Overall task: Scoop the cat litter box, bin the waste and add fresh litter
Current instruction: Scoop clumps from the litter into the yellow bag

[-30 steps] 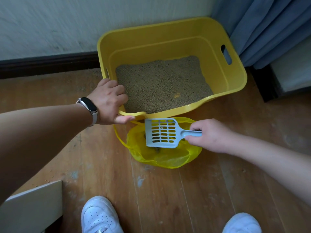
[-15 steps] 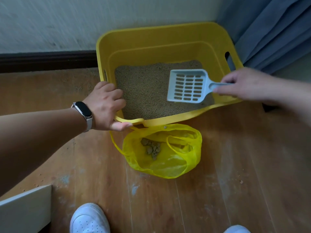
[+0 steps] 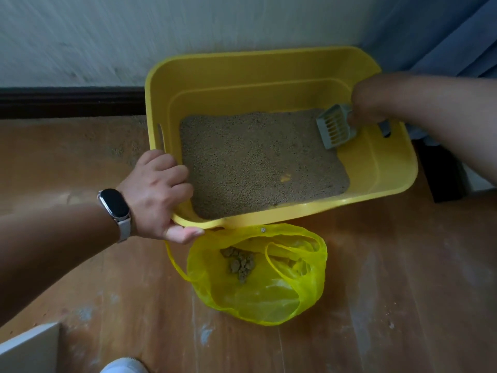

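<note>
Left hand grips yellow litter box near rim; right hand clasps slotted scoop tilted over litter; waste bag just beneath left thumb.

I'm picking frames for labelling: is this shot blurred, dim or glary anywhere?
Head view: motion blur smears the right hand and its pale blue slotted plastic scoop, and streaks the white wall; the left hand gripping the yellow plastic litter box is crisp; dim light, no harsh glare.

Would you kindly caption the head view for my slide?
Left hand grips the yellow litter box; right hand holds the scoop inside it.
</note>
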`<state>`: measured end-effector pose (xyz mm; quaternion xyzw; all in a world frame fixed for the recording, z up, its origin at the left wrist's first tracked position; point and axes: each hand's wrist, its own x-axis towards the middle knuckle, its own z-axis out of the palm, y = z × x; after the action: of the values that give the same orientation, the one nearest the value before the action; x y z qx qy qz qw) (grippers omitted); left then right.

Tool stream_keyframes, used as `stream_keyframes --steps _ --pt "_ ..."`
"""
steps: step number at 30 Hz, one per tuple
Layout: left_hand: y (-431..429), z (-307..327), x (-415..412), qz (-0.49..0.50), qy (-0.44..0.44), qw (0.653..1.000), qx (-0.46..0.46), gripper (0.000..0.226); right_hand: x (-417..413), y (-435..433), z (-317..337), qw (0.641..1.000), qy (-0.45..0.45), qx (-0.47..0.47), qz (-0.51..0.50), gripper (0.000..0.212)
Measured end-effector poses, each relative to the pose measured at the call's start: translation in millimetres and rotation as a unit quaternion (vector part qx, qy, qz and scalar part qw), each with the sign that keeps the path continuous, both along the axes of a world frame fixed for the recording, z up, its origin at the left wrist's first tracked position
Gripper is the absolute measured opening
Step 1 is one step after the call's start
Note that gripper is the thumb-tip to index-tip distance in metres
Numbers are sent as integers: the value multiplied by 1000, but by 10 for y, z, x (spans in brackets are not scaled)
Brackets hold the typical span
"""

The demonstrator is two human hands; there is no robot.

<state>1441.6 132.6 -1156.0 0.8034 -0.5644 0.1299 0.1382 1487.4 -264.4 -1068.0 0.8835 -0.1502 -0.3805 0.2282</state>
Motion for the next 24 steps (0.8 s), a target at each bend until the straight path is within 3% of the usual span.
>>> stream_keyframes --steps 4,7,12,15,24 --pt "-4 -13 0 0 5 1000 -2 75 145 46 -84 1000 -4 4 -21 50" --pt "-7 -11 -2 2 5 1000 -9 73 220 -121 -160 990 -3 85 -115 50" --pt "-7 -6 -3 1 9 1000 -11 72 291 -297 -148 980 -2 142 -141 34" --pt "-3 -17 0 3 9 1000 -9 72 327 -293 -198 972 -13 179 -152 35" --pt "5 -29 -10 0 16 1000 -8 75 382 -96 -446 958 -25 279 -60 46"
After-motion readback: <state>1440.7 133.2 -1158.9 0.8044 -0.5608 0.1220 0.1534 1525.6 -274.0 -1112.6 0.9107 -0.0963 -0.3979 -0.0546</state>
